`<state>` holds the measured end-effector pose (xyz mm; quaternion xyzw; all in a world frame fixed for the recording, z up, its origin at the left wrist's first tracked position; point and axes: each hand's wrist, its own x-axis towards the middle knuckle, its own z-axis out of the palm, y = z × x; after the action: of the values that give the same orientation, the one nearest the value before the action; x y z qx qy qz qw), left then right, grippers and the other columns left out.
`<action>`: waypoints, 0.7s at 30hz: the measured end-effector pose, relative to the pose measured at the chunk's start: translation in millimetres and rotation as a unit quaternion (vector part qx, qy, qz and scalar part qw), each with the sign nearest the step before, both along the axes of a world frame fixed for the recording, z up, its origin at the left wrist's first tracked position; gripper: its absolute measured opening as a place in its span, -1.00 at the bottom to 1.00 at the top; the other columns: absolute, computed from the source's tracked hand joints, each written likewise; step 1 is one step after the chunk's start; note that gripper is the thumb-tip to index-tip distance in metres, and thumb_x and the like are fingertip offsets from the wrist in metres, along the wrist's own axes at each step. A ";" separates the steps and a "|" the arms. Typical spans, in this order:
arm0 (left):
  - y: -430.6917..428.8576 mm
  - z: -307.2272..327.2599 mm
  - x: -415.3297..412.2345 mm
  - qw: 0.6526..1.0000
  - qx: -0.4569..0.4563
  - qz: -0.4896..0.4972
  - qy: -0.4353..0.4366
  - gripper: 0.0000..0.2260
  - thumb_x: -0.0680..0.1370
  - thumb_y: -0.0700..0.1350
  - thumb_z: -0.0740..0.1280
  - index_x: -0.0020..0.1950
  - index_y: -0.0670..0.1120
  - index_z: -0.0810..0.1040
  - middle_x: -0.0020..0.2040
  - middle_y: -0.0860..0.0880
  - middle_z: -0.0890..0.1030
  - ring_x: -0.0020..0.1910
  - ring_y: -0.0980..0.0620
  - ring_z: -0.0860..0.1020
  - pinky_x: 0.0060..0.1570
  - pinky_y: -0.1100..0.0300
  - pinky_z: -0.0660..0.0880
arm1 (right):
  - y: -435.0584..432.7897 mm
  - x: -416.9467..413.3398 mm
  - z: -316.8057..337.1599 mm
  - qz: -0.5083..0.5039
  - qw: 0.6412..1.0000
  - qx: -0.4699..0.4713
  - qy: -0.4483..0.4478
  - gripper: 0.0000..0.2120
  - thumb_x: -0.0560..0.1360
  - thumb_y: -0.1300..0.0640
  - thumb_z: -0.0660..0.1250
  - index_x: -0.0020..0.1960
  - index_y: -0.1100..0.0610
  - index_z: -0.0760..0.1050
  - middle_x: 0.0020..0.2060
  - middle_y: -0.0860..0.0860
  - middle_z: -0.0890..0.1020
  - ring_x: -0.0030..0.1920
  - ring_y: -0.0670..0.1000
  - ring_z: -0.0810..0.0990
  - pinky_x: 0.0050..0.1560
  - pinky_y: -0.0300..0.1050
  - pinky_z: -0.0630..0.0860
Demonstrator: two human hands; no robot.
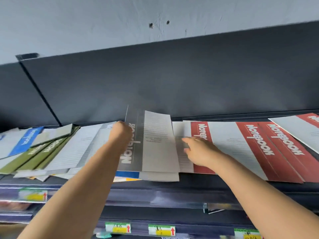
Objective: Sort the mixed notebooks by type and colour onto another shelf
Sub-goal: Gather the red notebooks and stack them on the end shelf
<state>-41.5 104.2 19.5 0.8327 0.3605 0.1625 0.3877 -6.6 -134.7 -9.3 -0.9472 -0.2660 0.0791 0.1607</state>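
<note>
A grey notebook (pixel 138 144) with white "Notebook" lettering is tilted up at the middle of the shelf, and my left hand (pixel 120 133) grips its left edge. My right hand (pixel 198 150) lies flat with fingers spread on a red notebook (pixel 200 135) just right of the grey one. Further red notebooks (pixel 276 149) overlap in a row to the right. At the left lie green notebooks (pixel 39 152), a blue one (pixel 25 140) and more grey ones (pixel 82 149). A blue and a yellow cover (pixel 127 175) peek out under the grey notebook.
The dark shelf back panel (pixel 172 80) rises behind the notebooks, under a grey wall. Below, the shelf's front rail (pixel 155 192) and lower shelves carry green-and-yellow price labels (pixel 161 230) with red arrows.
</note>
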 end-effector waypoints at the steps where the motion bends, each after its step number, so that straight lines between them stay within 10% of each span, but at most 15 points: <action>1: 15.3 2.8 -6.6 0.999 0.023 0.026 0.012 -0.78 0.56 -0.31 0.20 0.14 -0.33 0.54 0.11 -0.30 0.60 -0.11 -0.18 0.52 -0.21 0.14 0.44 | 8.6 -1.0 -1.7 0.008 1.000 -0.014 -0.006 -0.63 0.63 0.11 0.13 0.42 0.05 0.33 0.38 0.02 0.42 0.33 0.11 0.43 0.26 0.01 0.43; 10: 57.2 -16.9 -26.8 0.982 0.152 0.058 0.094 -0.75 0.51 -0.26 0.23 0.17 -0.28 0.47 0.18 -0.28 0.52 0.19 -0.26 0.48 0.11 0.01 0.43 | 63.1 -12.3 -12.7 0.057 0.997 -0.055 -0.015 -0.64 0.62 0.06 0.13 0.40 0.03 0.38 0.39 -0.01 0.41 0.35 0.09 0.39 0.29 0.05 0.39; 16: -23.5 -20.3 13.0 0.953 0.164 -0.246 0.069 -0.91 0.50 -0.14 0.36 -0.02 -0.10 0.53 -0.05 -0.12 0.53 -0.03 -0.10 0.49 -0.12 0.19 0.39 | 22.9 -9.6 -8.4 -0.056 0.993 -0.043 -0.091 -0.60 0.60 0.14 0.15 0.43 0.01 0.34 0.41 -0.05 0.40 0.40 0.10 0.35 0.35 0.06 0.34; 21: -91.3 -30.4 28.7 0.913 0.198 -0.315 0.164 -0.63 0.46 0.07 0.45 0.06 -0.16 0.45 -0.04 -0.10 0.49 0.09 -0.13 0.49 -0.05 0.15 0.34 | -37.9 -2.3 -13.2 -0.134 0.988 -0.071 -0.036 -0.54 0.62 -0.06 0.15 0.49 -0.02 0.24 0.48 -0.05 0.29 0.46 0.07 0.28 0.43 0.06 0.24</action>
<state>-12.8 12.9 -10.9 0.9777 0.0982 -0.0393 0.1814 -8.9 -172.6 -22.4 -0.9854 -0.1364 0.0412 0.0929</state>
